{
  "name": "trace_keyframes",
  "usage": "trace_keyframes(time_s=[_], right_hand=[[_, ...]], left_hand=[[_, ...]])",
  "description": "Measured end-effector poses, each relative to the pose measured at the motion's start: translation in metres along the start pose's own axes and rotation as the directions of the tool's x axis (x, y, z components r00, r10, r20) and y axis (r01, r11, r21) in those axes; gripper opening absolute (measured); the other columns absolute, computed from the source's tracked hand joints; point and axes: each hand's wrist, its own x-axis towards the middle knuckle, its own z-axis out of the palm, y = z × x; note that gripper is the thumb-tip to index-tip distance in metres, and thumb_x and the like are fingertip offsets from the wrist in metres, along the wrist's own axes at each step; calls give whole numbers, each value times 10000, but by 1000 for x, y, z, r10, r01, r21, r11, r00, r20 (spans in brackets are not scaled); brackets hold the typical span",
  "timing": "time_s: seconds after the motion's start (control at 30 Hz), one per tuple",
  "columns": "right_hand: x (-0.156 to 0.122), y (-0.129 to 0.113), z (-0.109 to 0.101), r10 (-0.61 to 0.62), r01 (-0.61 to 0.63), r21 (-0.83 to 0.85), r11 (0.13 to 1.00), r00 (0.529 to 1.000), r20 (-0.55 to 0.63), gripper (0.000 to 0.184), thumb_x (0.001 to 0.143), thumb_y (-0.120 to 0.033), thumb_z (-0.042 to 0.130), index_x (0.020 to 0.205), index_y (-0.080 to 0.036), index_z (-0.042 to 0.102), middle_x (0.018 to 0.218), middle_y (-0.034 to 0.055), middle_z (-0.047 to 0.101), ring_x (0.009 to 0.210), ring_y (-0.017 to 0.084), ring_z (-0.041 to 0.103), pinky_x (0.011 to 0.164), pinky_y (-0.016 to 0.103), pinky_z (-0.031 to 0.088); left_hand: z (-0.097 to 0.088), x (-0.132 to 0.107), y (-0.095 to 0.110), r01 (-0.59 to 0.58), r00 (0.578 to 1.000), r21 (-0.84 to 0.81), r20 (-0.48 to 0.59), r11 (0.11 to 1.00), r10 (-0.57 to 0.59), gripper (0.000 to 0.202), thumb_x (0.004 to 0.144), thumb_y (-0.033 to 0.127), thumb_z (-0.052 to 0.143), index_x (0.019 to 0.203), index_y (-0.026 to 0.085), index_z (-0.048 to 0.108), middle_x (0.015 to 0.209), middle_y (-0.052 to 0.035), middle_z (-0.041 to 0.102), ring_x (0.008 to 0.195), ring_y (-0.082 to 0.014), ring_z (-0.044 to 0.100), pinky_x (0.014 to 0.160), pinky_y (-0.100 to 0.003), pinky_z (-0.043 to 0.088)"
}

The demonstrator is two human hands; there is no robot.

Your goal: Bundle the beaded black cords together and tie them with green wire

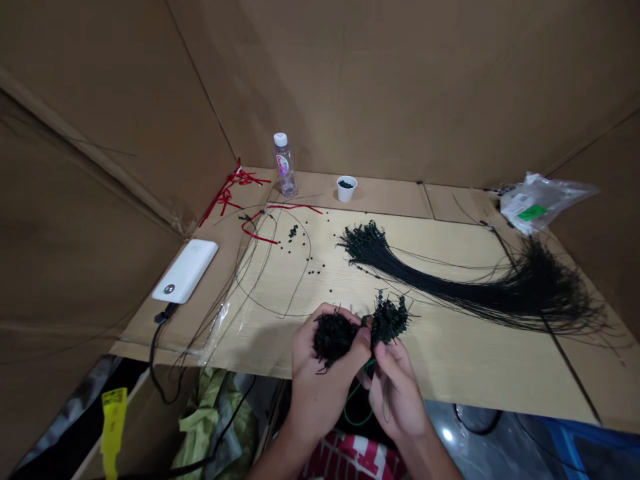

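My left hand [320,373] is closed around a dark bundle of short beaded strands [334,339], its thumb pressed at the bundle's inner end. Close beside it, my right hand [400,380] pinches a second dark green beaded cluster [391,320]. The two clusters meet between my fingertips, though what joins them is partly hidden. A thin green cord [356,423] loops down below my hands. Behind them on the table lies a long bundle of black strands [440,287], with beaded tips at its left end.
Loose dark beads [293,232] dot the board. A white cup [347,189] of beads and a plastic bottle [286,167] stand at the back. Red ribbon [260,237], a white power bank [186,270] and a plastic bag [540,203] lie around. Cardboard walls enclose the table.
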Motion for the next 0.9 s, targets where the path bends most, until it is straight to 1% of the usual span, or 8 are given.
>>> trace_keyframes(time_s=[0.07, 0.17, 0.23, 0.37, 0.47, 0.63, 0.8, 0.9], right_hand=[[0, 1, 0, 0, 0, 4, 1000, 1000, 10, 398, 666, -501, 1020, 916, -264, 821, 886, 17, 787, 650, 136, 639, 486, 201, 491], [0, 1, -1, 10, -10, 42, 999, 1000, -3, 386, 649, -458, 1038, 901, -276, 808, 878, -5, 778, 660, 129, 643, 483, 187, 492], [0, 1, 0, 16, -15, 62, 998, 1000, -10, 388, 648, -437, 1041, 916, -280, 807, 898, -5, 782, 690, 136, 658, 469, 174, 483], [0, -1, 1, 22, -23, 69, 997, 1000, 15, 385, 638, -435, 1046, 891, -266, 810, 903, 10, 787, 679, 133, 648, 442, 162, 463], [-1, -2, 2, 24, -25, 59, 998, 1000, 17, 392, 622, -464, 1045, 868, -264, 815, 900, 17, 794, 665, 136, 647, 433, 173, 463], [-3, -3, 2, 11, -10, 45, 999, 1000, -28, 394, 600, -469, 1047, 844, -267, 814, 873, 14, 794, 664, 153, 668, 436, 198, 490], [-4, -7, 8, 16, -11, 74, 997, 998, -57, 405, 555, -446, 1072, 793, -257, 805, 827, 2, 791, 636, 128, 665, 448, 165, 493], [-5, -9, 12, 3, 4, 71, 997, 996, -89, 451, 495, -466, 1091, 794, -269, 818, 766, -12, 780, 597, 100, 641, 474, 141, 504]], left_hand=[[-3, 2, 1, -10, 1000, 35, 23, 999, 9, 80, 857, 214, 794, 904, 204, 730, 879, 13, 720, 761, -129, 672, 676, -195, 606], [-9, 4, 3, -15, 995, 54, 104, 998, 9, 142, 850, 198, 806, 989, 210, 781, 978, -14, 767, 913, -169, 738, 842, -234, 631], [-12, 6, 5, 5, 987, 51, 157, 999, -13, 132, 838, 198, 825, 964, 200, 785, 966, -25, 780, 947, -191, 757, 919, -269, 631], [-15, 5, 5, 42, 981, 43, 189, 998, -49, 135, 851, 252, 847, 921, 192, 749, 950, -34, 763, 926, -202, 756, 884, -285, 648], [-13, 3, 1, 31, 982, 16, 185, 999, -33, 143, 872, 268, 839, 910, 192, 724, 934, -36, 752, 897, -199, 749, 850, -292, 659], [-7, 0, -5, -15, 990, -36, 141, 999, 20, 139, 894, 262, 818, 913, 191, 700, 908, -22, 752, 813, -171, 731, 840, -302, 661], [-9, -1, -4, -29, 981, -32, 190, 999, 35, 116, 906, 243, 796, 929, 194, 694, 922, -24, 759, 830, -168, 732, 837, -286, 648], [-10, 0, -1, -61, 978, 11, 202, 998, 58, 147, 859, 203, 830, 936, 201, 704, 940, -17, 762, 859, -170, 736, 880, -289, 642]])
